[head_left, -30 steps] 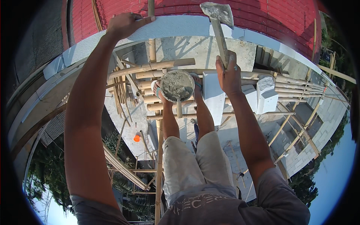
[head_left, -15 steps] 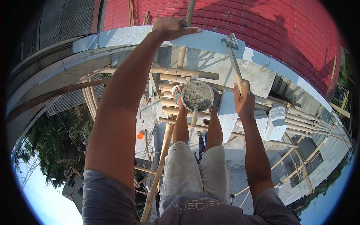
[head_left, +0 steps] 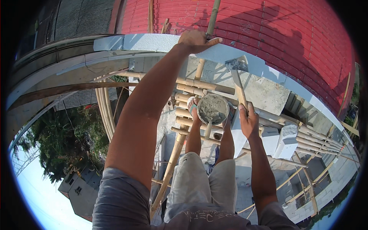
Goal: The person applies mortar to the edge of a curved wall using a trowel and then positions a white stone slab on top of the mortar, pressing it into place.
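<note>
My left hand [head_left: 197, 41] bears on the top of a white block [head_left: 153, 42] in a curved wall course, its fingers curled over the far edge and thumb stretched sideways. Those fingertips are hidden. In my right hand [head_left: 249, 119] is the wooden handle of a hatchet [head_left: 238, 86]. Its mortar-smeared metal head lies over the wall's top to the right of my left hand; I cannot tell whether it touches. A bucket of grey mortar [head_left: 212, 109] stands between my feet, with a tool's handle [head_left: 208, 131] sticking out over its near rim.
I stand on bamboo scaffold poles [head_left: 205, 85] high above the ground. Loose white blocks [head_left: 285, 142] rest on the poles at right. Beyond the wall slopes a red tiled roof [head_left: 237, 23], with a bamboo pole [head_left: 213, 19] across it. Trees [head_left: 73, 134] are at lower left.
The view has shifted, so the scene sits lower and further right. My left hand stays on the wall; the hatchet's head has tilted and sits nearer the block's near edge.
</note>
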Available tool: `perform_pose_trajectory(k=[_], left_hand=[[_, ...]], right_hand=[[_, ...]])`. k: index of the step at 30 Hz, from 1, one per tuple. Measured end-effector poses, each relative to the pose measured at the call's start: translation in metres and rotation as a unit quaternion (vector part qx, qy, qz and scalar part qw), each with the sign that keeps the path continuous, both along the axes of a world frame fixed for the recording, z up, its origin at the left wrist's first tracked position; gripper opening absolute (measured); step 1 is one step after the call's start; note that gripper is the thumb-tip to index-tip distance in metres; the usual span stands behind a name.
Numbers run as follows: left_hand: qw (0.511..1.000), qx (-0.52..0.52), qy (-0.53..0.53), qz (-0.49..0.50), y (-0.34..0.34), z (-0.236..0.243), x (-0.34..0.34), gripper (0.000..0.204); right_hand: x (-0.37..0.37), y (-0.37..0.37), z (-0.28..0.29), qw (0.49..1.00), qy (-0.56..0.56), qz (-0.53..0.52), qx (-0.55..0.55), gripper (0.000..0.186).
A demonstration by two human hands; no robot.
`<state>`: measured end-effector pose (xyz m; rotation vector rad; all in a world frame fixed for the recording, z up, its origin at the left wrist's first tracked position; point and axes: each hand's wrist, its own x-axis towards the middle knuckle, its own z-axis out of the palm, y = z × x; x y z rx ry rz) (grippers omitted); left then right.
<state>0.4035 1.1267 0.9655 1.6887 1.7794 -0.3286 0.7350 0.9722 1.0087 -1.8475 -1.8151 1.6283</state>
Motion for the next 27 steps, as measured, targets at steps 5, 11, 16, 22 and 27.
perform_pose_trajectory(k=[5, 11, 16, 22, 27], left_hand=[[0.996, 0.059, -0.066, -0.032, -0.001, 0.009, 0.02, 0.073], [0.998, 0.06, -0.002, -0.032, 0.006, -0.001, 0.058, 0.077], [0.997, 0.042, 0.069, -0.008, 0.006, 0.003, 0.067, 0.074], [0.991, 0.086, 0.098, 0.023, 0.001, 0.007, 0.073, 0.067], [0.988, 0.115, 0.101, 0.034, -0.001, -0.007, 0.064, 0.067]], right_hand=[[0.05, -0.092, 0.018, 0.982, 0.076, -0.118, -0.128, 0.033], [0.107, -0.082, 0.008, 0.814, 0.147, -0.508, -0.241, 0.035], [0.066, 0.026, -0.03, 0.626, 0.254, -0.735, -0.058, 0.035], [0.027, 0.03, -0.048, 0.77, 0.295, -0.459, -0.33, 0.034], [0.015, 0.048, -0.04, 0.648, 0.304, -0.669, -0.203, 0.032]])
